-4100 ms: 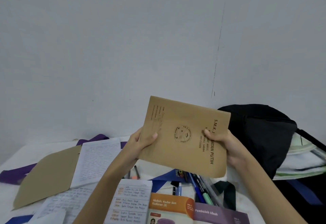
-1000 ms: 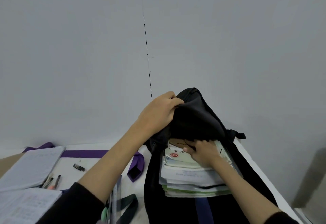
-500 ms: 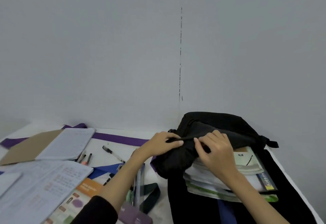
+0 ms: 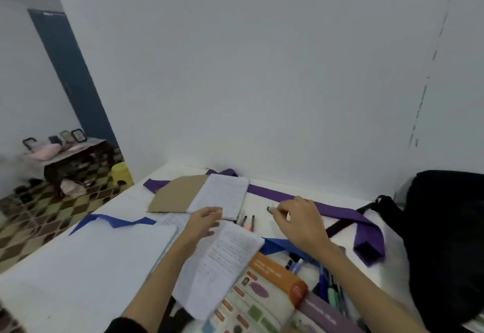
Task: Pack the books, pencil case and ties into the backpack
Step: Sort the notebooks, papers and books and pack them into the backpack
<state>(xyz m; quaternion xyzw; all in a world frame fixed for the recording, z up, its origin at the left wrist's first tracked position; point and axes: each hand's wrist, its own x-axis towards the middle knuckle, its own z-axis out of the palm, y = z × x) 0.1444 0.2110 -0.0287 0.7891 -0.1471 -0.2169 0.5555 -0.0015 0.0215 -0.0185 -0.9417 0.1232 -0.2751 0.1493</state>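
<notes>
Purple fabric tie (image 4: 340, 210) lies flat; right hand (image 4: 301, 221) pinches a small dark pen (image 4: 269, 209), left hand (image 4: 204, 221) relaxed over lined pages (image 4: 222, 259).

Pale wall (image 4: 262, 70), blue door (image 4: 76, 81), checkered floor (image 4: 39, 214).

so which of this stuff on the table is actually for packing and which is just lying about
For the job:
- black backpack
- open notebook
- textbook
- purple tie
- blue tie
- pens, probably for the pencil case

Just lying about:
- yellow stool
- low side table
</notes>
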